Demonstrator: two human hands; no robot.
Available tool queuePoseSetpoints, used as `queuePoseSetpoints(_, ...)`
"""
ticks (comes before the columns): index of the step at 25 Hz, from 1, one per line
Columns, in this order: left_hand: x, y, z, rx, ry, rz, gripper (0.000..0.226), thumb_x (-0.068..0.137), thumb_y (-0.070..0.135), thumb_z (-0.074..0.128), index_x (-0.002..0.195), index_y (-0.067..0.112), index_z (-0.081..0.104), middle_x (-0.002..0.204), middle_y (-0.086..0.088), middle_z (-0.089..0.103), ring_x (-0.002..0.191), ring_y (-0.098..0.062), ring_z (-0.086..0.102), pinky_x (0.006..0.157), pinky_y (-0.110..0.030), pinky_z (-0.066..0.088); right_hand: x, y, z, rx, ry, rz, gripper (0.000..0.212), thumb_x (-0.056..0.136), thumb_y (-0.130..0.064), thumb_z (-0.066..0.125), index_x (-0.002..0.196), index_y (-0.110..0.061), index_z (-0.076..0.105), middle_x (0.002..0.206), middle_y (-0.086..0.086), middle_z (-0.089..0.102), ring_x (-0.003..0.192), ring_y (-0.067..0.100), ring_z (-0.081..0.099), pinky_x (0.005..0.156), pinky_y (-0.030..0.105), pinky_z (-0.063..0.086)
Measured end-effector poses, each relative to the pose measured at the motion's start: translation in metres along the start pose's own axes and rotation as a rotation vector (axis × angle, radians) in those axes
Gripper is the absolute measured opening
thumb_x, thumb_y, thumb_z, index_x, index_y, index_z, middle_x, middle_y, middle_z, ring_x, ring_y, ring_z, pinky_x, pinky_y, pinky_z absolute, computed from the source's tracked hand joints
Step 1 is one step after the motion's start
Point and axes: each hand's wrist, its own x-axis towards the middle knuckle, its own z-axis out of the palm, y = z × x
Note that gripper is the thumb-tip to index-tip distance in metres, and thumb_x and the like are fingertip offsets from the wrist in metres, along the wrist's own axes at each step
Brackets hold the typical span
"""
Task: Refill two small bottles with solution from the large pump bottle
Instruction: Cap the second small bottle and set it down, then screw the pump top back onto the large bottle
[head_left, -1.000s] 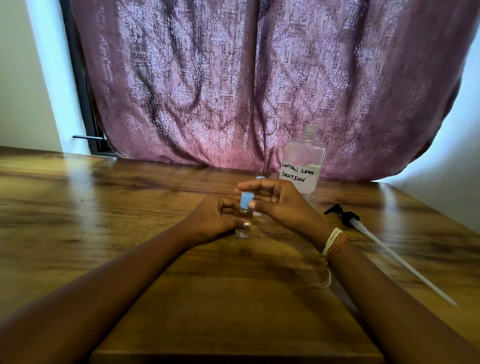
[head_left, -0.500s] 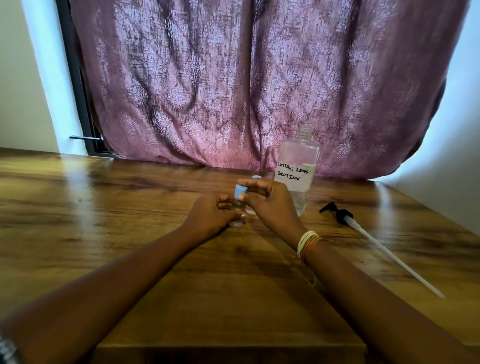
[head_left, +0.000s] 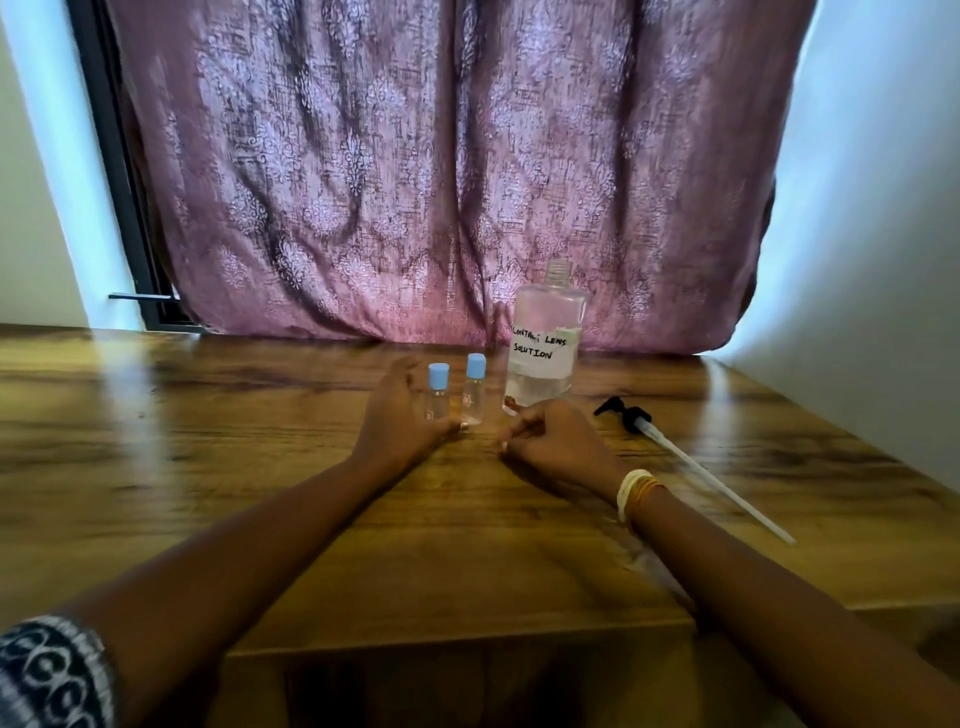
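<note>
Two small clear bottles with blue caps stand upright side by side on the wooden table, the left one and the right one. My left hand rests open just left of them, its thumb reaching along the table in front of their bases; I cannot tell if it touches the left bottle. My right hand lies on the table with its fingers curled and nothing in it. Behind it stands the large clear bottle, labelled "contact lens solution", with its neck uncovered. Its black pump with a long white tube lies to the right.
A patterned purple curtain hangs right behind the table's far edge. A white wall runs along the table's right side. The pump tube stretches diagonally toward the near right. A bangle sits on my right wrist.
Both hands were closed around one small bottle, the right fingers on its blue cap. Now that bottle stands capped beside the other, and both hands have let go and drawn apart.
</note>
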Motion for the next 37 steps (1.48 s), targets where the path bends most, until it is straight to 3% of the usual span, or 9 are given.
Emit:
queuePoseSetpoints(6,0.020,0.058,-0.002,0.002,0.095,0.253,0.076,0.073,0.032,0.080,0.135,0.007,0.044,0.138,-0.012,0.048,0.122,-0.016,0.046,0.096,-0.018,0.030,0.007,0.022,-0.086,-0.150,0.227,0.179,0.029,0.078,-0.004,0.064,0.050,-0.007,0.059,0.036,-0.004,0.052,0.037,0.006,0.051,0.039,0.017,0.036)
queuePoseSetpoints(8,0.038,0.085,0.012,-0.025,0.047,0.250,0.067,0.077,0.029,0.077,0.132,0.006,0.046,0.134,-0.013,0.052,0.115,-0.014,0.049,0.091,-0.020,0.035,0.019,0.035,-0.101,-0.325,0.345,0.226,0.020,0.075,-0.015,0.068,0.059,-0.007,0.061,0.048,0.000,0.052,0.053,0.018,0.053,0.045,0.024,0.032)
queuePoseSetpoints(14,0.095,0.135,0.046,-0.161,-0.188,-0.005,0.065,0.087,0.031,0.066,0.140,0.005,0.040,0.145,-0.015,0.045,0.128,-0.031,0.048,0.100,-0.036,0.042,0.041,0.055,-0.095,-0.591,-0.013,0.339,0.030,0.089,-0.018,0.061,0.115,-0.003,0.066,0.116,0.017,0.067,0.107,0.031,0.063,0.076,0.032,0.046)
queuePoseSetpoints(17,0.112,0.131,0.056,-0.221,-0.305,-0.045,0.044,0.088,0.032,0.063,0.123,0.005,0.057,0.128,-0.017,0.060,0.101,-0.028,0.061,0.081,-0.032,0.048,0.041,0.061,-0.088,-0.634,0.071,0.300,0.032,0.090,-0.017,0.061,0.116,0.002,0.060,0.119,0.019,0.065,0.111,0.033,0.062,0.081,0.033,0.049)
queuePoseSetpoints(19,0.114,0.126,0.059,-0.249,-0.313,-0.019,0.048,0.084,0.038,0.067,0.118,0.004,0.061,0.121,-0.016,0.065,0.095,-0.026,0.062,0.075,-0.028,0.049,0.042,0.062,-0.091,-0.599,0.067,0.354,0.030,0.082,-0.019,0.069,0.104,0.000,0.062,0.100,0.015,0.067,0.093,0.028,0.064,0.065,0.027,0.047)
queuePoseSetpoints(22,0.107,0.124,0.057,-0.241,-0.278,0.014,0.060,0.076,0.051,0.068,0.119,0.009,0.065,0.128,-0.014,0.061,0.108,-0.030,0.062,0.092,-0.038,0.049,0.052,0.057,-0.110,-0.254,0.083,0.463,0.014,0.075,-0.011,0.072,0.070,-0.005,0.060,0.064,0.005,0.054,0.056,0.016,0.048,0.046,0.023,0.037)
queuePoseSetpoints(28,0.086,0.135,0.040,-0.244,-0.324,0.106,0.035,0.088,0.032,0.063,0.105,0.003,0.071,0.118,-0.017,0.067,0.096,-0.023,0.060,0.081,-0.029,0.040,0.054,0.001,-0.179,1.083,0.222,0.379,0.009,0.092,0.006,0.049,0.087,0.001,0.054,0.083,0.013,0.052,0.073,0.019,0.055,0.050,0.026,0.059)
queuePoseSetpoints(34,0.060,0.147,0.021,-0.243,-0.371,0.122,0.029,0.091,0.025,0.060,0.099,-0.001,0.069,0.100,-0.027,0.067,0.083,-0.029,0.062,0.080,-0.045,0.052,0.057,-0.055,-0.219,1.223,0.480,0.128,0.044,0.095,0.011,0.035,0.112,-0.022,0.059,0.071,0.003,0.043,0.059,0.010,0.036,0.055,0.020,0.045)
queuePoseSetpoints(37,0.052,0.151,0.017,-0.260,-0.373,0.110,0.030,0.091,0.025,0.060,0.099,-0.003,0.068,0.100,-0.029,0.067,0.086,-0.035,0.065,0.079,-0.043,0.052,0.054,-0.085,-0.236,1.169,0.691,0.123,0.020,0.089,0.012,0.052,0.093,-0.006,0.060,0.067,0.006,0.051,0.055,0.012,0.045,0.045,0.019,0.048)
